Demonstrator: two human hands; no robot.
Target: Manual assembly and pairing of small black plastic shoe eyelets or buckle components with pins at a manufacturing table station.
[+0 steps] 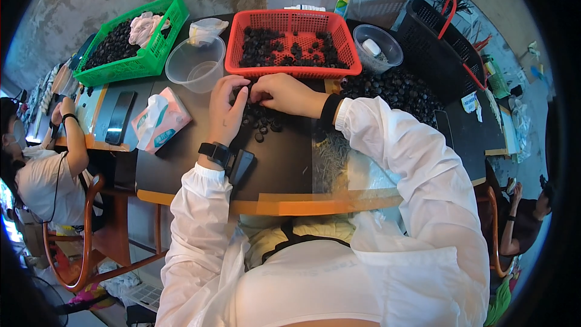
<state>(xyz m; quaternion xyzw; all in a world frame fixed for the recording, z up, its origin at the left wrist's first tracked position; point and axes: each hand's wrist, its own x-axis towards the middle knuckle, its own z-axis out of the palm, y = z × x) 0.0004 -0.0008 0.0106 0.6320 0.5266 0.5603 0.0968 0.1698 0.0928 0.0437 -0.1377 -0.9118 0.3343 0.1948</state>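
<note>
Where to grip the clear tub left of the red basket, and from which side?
Best bet: pinch the near-left rim of the clear tub, coming from the wearer's side. Its open mouth faces up; the red basket crowds its right, a smaller container its back.

Black rings (263,123), red basket (293,72)

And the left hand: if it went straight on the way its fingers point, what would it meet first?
Most likely the near wall of the red basket, just beyond the left hand; the hand's height is unclear, so it might pass over the rim instead.
</note>
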